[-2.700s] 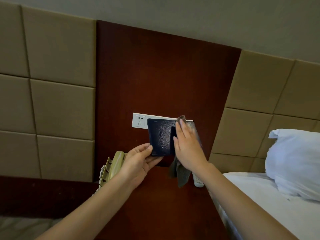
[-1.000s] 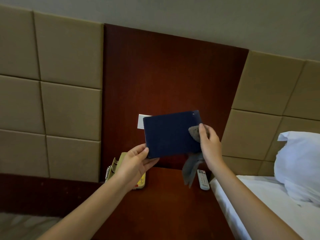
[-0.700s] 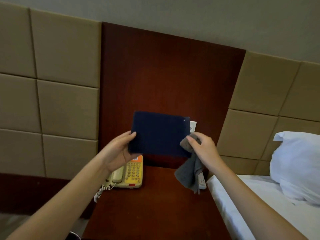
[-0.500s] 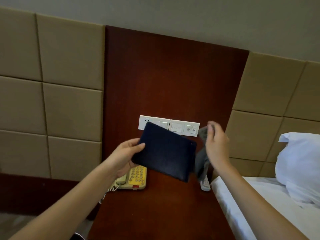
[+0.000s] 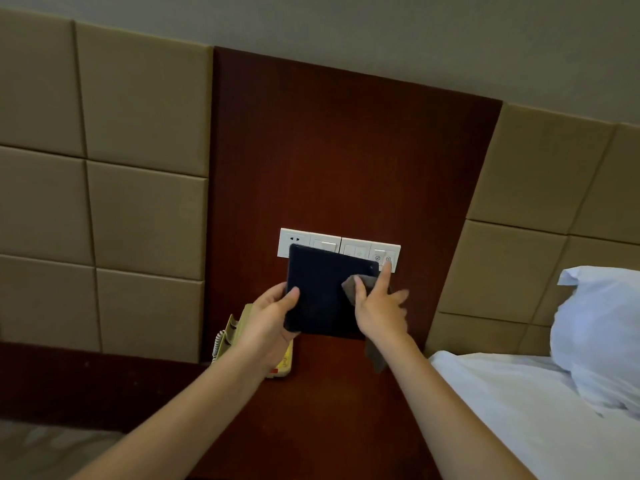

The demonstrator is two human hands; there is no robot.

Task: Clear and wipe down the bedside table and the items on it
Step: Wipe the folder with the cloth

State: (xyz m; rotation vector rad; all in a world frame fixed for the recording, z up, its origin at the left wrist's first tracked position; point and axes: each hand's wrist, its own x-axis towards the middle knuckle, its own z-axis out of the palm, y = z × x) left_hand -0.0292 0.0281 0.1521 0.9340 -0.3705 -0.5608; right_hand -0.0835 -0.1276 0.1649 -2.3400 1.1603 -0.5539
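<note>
Grasping a flat dark-blue rectangular pad (image 5: 322, 303), your left hand (image 5: 268, 320) holds it upright. Your right hand (image 5: 381, 311) pinches a grey cloth (image 5: 351, 287) against it.

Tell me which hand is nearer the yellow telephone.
Left. The left hand overlaps the telephone in view, gripping the dark folder; the right hand is farther right, pressing the cloth against that folder.

Front half of the bedside table (image 5: 329, 427) top is open wood, easy way in from the near side. Back left corner's taken by the phone (image 5: 232, 329), and the bed (image 5: 502, 403) runs along the right edge. Left hand (image 5: 272, 318) and right hand (image 5: 379, 308), with the dark folder (image 5: 322, 299) and cloth (image 5: 351, 287), block the switch panel (image 5: 311, 240) behind.
</note>
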